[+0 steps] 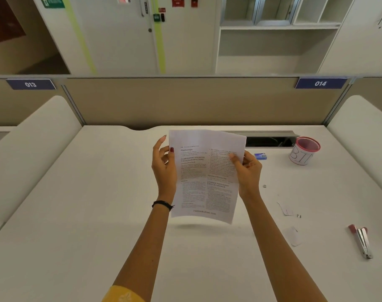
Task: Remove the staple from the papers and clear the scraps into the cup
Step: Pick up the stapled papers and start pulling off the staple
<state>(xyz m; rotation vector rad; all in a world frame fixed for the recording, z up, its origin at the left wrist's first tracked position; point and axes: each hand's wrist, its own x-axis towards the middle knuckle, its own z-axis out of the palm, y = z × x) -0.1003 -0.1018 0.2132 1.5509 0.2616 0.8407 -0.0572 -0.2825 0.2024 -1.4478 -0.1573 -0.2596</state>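
Note:
I hold the printed papers (204, 177) upright above the white desk. My left hand (164, 168) pinches their left edge with the thumb on the front. My right hand (248, 171) grips the right edge, thumb on the printed face. A white cup (303, 151) with a pink rim and "BIN" written on it stands at the back right. Small paper scraps (286, 209) (294, 236) and tiny metal bits (264, 186) (299, 216) lie on the desk to the right of my right arm. Any staple in the papers is too small to see.
A metal stapler with red ends (361, 240) lies near the desk's right edge. A small blue staple box (261, 156) sits behind my right hand. An open cable slot (270, 140) runs along the back by the beige partition (185, 101).

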